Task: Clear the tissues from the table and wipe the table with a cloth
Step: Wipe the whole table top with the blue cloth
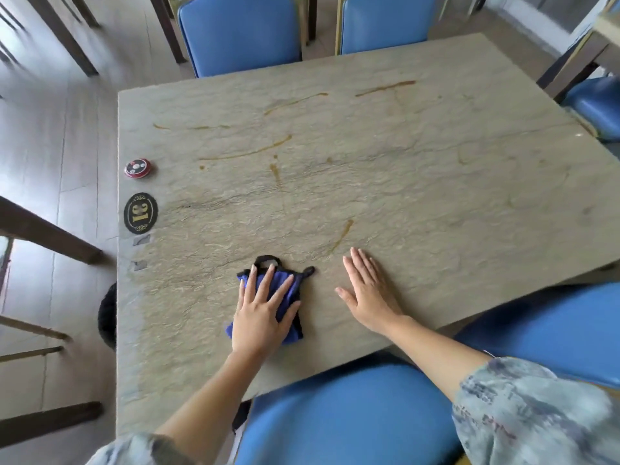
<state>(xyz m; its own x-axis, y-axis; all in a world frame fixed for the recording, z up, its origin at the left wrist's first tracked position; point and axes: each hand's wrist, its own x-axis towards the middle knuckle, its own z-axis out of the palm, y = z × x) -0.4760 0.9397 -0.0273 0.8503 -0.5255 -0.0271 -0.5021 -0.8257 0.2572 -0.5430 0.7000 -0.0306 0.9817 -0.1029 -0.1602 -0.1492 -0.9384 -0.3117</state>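
Observation:
A blue cloth with black trim [291,290] lies folded near the front of the stone-patterned table [419,182]. My left hand [263,315] presses flat on the cloth, fingers straight and spread. A little to the right, my right hand [369,292] rests palm down on the bare tabletop, fingers straight, holding nothing. Brown streaks [248,152] run across the middle and far part of the table. No tissues are in view.
A red call button [138,168] and a black oval number plate [140,213] sit at the table's left edge. Blue chairs stand at the far side [240,31], the right [600,102] and the near side [352,417]. A dark bin [107,313] stands left of the table.

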